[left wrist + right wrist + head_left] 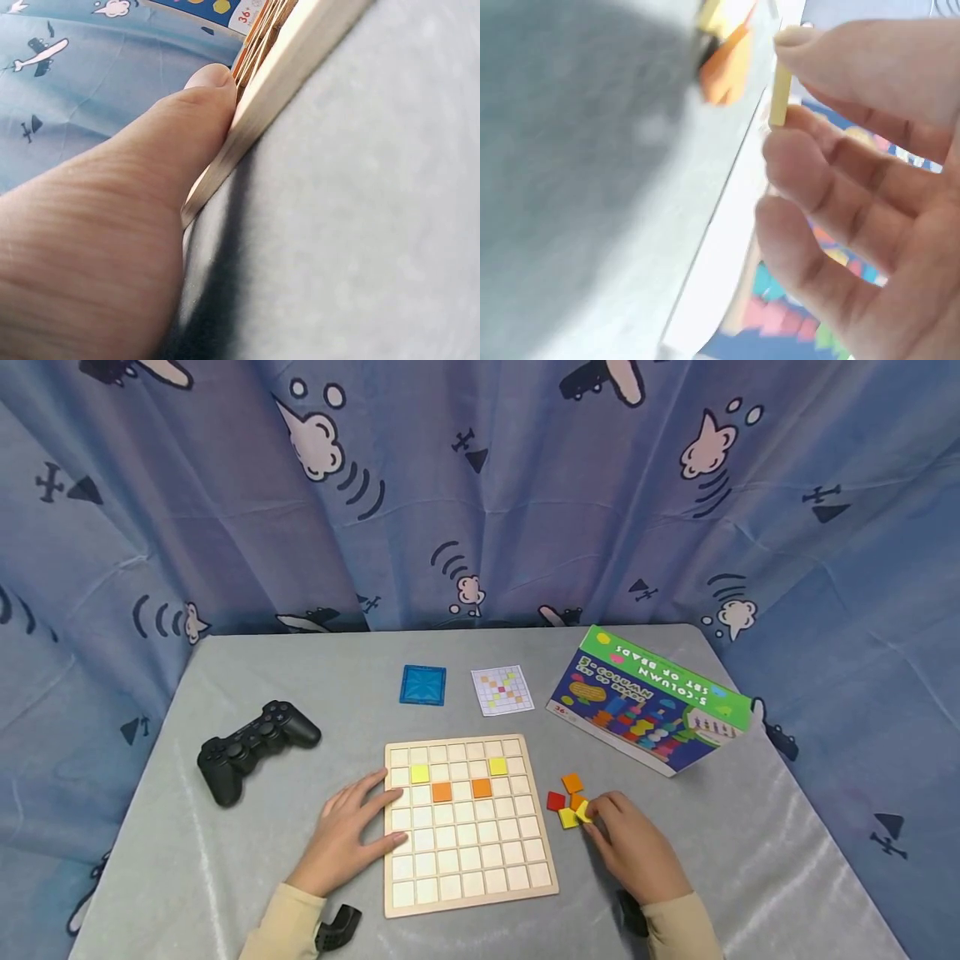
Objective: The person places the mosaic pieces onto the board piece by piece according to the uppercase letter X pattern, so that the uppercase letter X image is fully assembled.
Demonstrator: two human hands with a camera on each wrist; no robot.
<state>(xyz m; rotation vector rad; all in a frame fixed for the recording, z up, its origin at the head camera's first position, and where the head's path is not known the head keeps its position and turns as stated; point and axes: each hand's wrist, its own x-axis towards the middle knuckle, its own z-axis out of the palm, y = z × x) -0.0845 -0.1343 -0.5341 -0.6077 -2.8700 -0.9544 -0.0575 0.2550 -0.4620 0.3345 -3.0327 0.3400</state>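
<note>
The right hand (637, 850) is pinching a yellow tile (781, 97) beside loose tiles (572, 783). The left hand (341, 835), fingers spread, is touching the wooden board (470, 860).

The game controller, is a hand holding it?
No, the left hand touches the board and the right hand pinches a yellow tile, while the game controller lies on the table.

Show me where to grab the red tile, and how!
Try pinching the red tile by its left and right edges, from above on the side toward the board. It looks flat; its left edge is free, while a yellow tile crowds its near right corner.
</note>
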